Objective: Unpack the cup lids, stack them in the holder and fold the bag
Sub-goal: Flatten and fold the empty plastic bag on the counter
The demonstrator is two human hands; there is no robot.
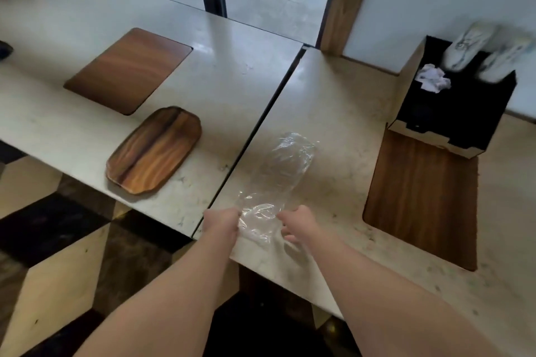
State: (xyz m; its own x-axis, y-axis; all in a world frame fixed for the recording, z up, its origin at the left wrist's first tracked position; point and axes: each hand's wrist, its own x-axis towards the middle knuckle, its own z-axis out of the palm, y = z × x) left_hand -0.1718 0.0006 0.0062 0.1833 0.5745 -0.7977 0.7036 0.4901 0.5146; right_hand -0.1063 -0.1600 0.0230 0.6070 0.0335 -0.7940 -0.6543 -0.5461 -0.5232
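Note:
A clear plastic bag (278, 174) lies stretched out, flat and see-through, on the pale marble counter (333, 130), with nothing visible inside it. My left hand (222, 224) is closed on the bag's near left corner. My right hand (298, 224) pinches the near right corner, its other fingers loosely curled. At the back right stands the black holder box (452, 113) with cardboard edges. Stacks of white cups or lids (475, 49) lean out of its top, blurred. No loose lids are in sight.
A crumpled white paper (433, 78) sits in the holder. A wooden inlay (420, 200) lies in the counter to the right. Left of a dark seam (261, 124), a wooden tray (155, 151) and another wooden inlay (127, 69) are on the adjoining counter. Glass panes are behind.

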